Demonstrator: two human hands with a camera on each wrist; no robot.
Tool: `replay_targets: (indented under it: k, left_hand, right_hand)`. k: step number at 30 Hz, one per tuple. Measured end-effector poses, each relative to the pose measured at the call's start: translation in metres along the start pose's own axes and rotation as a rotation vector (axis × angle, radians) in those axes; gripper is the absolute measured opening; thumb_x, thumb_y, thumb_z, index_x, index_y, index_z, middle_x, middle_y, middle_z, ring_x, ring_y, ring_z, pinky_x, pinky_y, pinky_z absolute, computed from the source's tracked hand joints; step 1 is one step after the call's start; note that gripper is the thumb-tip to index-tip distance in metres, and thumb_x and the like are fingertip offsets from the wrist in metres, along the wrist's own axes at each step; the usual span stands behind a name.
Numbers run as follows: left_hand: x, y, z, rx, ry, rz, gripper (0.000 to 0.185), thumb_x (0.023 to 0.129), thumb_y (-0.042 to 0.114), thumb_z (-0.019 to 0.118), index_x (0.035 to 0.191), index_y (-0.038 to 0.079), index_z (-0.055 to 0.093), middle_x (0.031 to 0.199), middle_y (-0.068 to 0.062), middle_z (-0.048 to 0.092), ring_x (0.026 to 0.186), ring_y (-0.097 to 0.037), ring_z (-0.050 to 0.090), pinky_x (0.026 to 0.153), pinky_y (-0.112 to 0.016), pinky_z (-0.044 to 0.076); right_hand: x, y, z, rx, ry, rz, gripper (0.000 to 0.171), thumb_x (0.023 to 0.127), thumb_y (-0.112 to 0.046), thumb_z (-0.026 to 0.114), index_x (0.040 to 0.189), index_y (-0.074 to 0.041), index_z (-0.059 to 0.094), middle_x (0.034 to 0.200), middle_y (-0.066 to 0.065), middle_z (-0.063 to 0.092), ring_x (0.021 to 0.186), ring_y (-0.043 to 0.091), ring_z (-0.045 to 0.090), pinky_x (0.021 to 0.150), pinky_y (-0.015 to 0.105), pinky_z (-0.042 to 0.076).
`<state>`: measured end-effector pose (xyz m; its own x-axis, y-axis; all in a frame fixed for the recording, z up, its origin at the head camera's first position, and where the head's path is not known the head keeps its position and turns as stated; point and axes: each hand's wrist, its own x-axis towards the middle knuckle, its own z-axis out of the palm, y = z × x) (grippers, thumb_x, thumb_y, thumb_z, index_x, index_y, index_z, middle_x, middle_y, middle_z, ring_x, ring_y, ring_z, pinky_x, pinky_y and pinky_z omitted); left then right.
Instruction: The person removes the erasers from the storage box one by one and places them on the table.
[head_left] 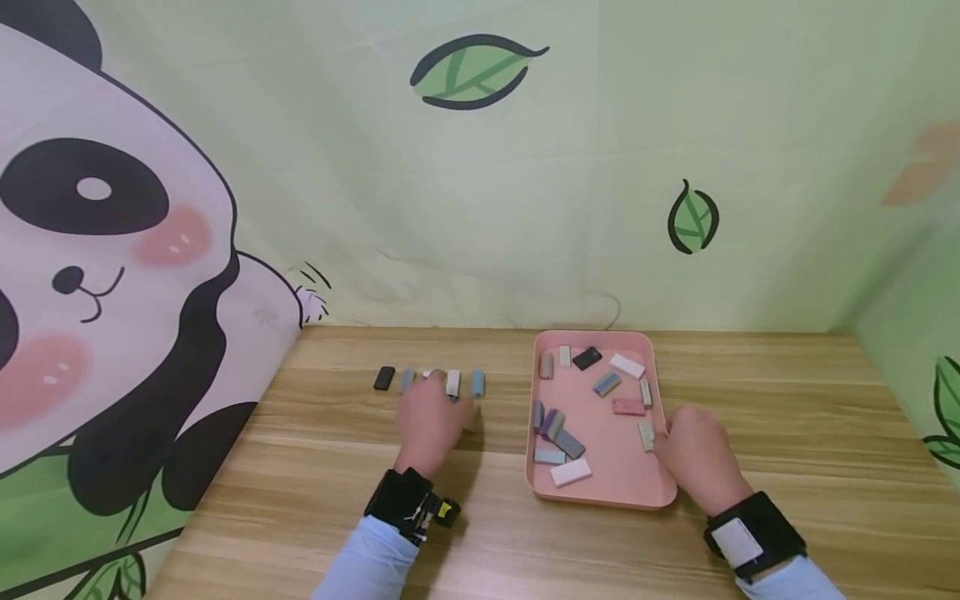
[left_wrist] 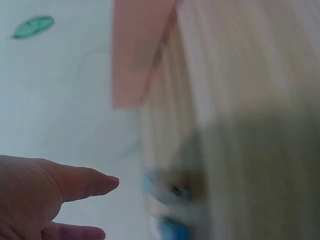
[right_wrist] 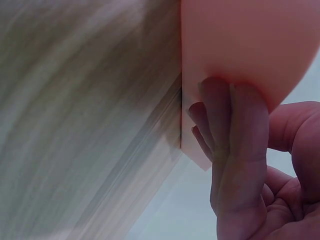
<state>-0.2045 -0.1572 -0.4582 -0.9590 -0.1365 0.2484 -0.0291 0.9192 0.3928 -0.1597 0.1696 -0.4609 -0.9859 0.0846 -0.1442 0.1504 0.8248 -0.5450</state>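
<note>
The left hand [head_left: 429, 422] rested, fingers relaxed, at a row of small blocks [head_left: 453, 382] near the table's [head_left: 300, 467] far edge. The right hand [head_left: 693, 454] pressed straight fingers against the pink tray's [head_left: 600, 498] right rim. The blocks appeared light, rigid, best pinched by their long sides.

Soft, even light fills the head view, bright and sharp, with a short shadow just right of the left hand [head_left: 429, 423] on the worktop [head_left: 300, 467]. Wide-angle bending shows at the edges. Both wrist views are smeared: blurred woodgrain, washed-out pale background.
</note>
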Motion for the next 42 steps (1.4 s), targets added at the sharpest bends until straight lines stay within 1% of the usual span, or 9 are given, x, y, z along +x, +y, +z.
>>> replay_targets:
  k: [4, 7, 12, 17, 22, 26, 32, 37, 42]
  left_hand:
    - [-0.007, 0.022, -0.006, 0.014, 0.034, 0.084, 0.051, 0.078, 0.038, 0.068, 0.117, 0.005, 0.060, 0.109, -0.018, 0.060, 0.100, -0.036, 0.057, 0.084, -0.047, 0.046]
    - [-0.013, 0.040, -0.010, -0.014, 0.008, 0.127, 0.062, 0.075, 0.039, 0.072, 0.125, 0.007, 0.054, 0.122, -0.019, 0.054, 0.111, -0.037, 0.051, 0.090, -0.049, 0.044]
    - [-0.029, 0.073, -0.015, -0.055, -0.060, 0.202, 0.069, 0.074, 0.040, 0.073, 0.130, 0.009, 0.049, 0.126, -0.016, 0.049, 0.113, -0.033, 0.048, 0.092, -0.045, 0.044]
    - [-0.046, 0.099, -0.011, -0.014, -0.159, 0.265, 0.085, 0.072, 0.048, 0.074, 0.141, 0.016, 0.037, 0.128, -0.012, 0.046, 0.113, -0.029, 0.045, 0.089, -0.043, 0.044]
    - [-0.061, 0.114, 0.000, 0.021, -0.262, 0.335, 0.091, 0.069, 0.045, 0.077, 0.143, 0.024, 0.030, 0.135, -0.011, 0.039, 0.116, -0.032, 0.043, 0.094, -0.046, 0.040]
    - [-0.070, 0.119, 0.011, 0.076, -0.306, 0.392, 0.091, 0.066, 0.043, 0.079, 0.142, 0.033, 0.029, 0.136, -0.007, 0.036, 0.111, -0.032, 0.043, 0.084, -0.048, 0.043]
    - [-0.079, 0.122, 0.023, 0.143, -0.311, 0.417, 0.073, 0.070, 0.034, 0.075, 0.135, 0.033, 0.041, 0.118, -0.004, 0.049, 0.099, -0.027, 0.047, 0.065, -0.039, 0.042]
    - [-0.081, 0.126, 0.027, 0.202, -0.320, 0.438, 0.048, 0.075, 0.033, 0.072, 0.120, 0.025, 0.056, 0.106, -0.003, 0.054, 0.088, -0.022, 0.049, 0.067, -0.036, 0.043]
    - [-0.080, 0.129, 0.030, 0.203, -0.393, 0.404, 0.025, 0.078, 0.029, 0.070, 0.099, 0.018, 0.064, 0.093, -0.003, 0.054, 0.079, -0.019, 0.048, 0.061, -0.030, 0.042]
  right_hand:
    - [0.000, 0.000, 0.000, 0.000, 0.005, -0.001, 0.020, 0.088, -0.013, 0.057, 0.077, 0.001, 0.066, 0.057, 0.006, 0.052, 0.048, 0.015, 0.050, 0.043, 0.026, 0.037]
    - [0.000, 0.000, 0.001, -0.003, 0.011, -0.005, 0.021, 0.088, -0.013, 0.057, 0.076, 0.001, 0.066, 0.056, 0.005, 0.052, 0.047, 0.016, 0.050, 0.043, 0.026, 0.036]
    - [0.000, 0.001, 0.001, -0.007, 0.012, -0.003, 0.022, 0.088, -0.014, 0.057, 0.074, 0.000, 0.066, 0.055, 0.005, 0.051, 0.047, 0.015, 0.049, 0.042, 0.026, 0.036]
    - [0.000, 0.000, 0.000, -0.012, 0.021, -0.012, 0.022, 0.088, -0.014, 0.057, 0.073, 0.000, 0.065, 0.055, 0.005, 0.050, 0.046, 0.016, 0.049, 0.042, 0.026, 0.035]
    - [0.000, -0.001, -0.001, -0.019, 0.027, -0.031, 0.021, 0.088, -0.013, 0.057, 0.072, 0.000, 0.065, 0.055, 0.005, 0.050, 0.047, 0.015, 0.048, 0.043, 0.026, 0.035]
    - [0.000, 0.000, -0.001, -0.023, 0.040, -0.041, 0.021, 0.087, -0.012, 0.057, 0.071, -0.001, 0.065, 0.055, 0.004, 0.050, 0.047, 0.015, 0.048, 0.043, 0.026, 0.035]
    - [0.001, 0.001, 0.000, -0.029, 0.052, -0.052, 0.022, 0.086, -0.011, 0.057, 0.068, -0.002, 0.064, 0.055, 0.004, 0.050, 0.047, 0.015, 0.048, 0.043, 0.026, 0.034]
    - [0.001, 0.002, -0.001, -0.021, 0.051, -0.044, 0.021, 0.086, -0.011, 0.057, 0.068, -0.002, 0.063, 0.056, 0.004, 0.050, 0.048, 0.015, 0.048, 0.043, 0.027, 0.035]
    - [0.001, 0.002, 0.000, -0.025, 0.058, -0.053, 0.022, 0.085, -0.010, 0.058, 0.065, -0.003, 0.063, 0.054, 0.004, 0.049, 0.047, 0.016, 0.047, 0.043, 0.026, 0.034]
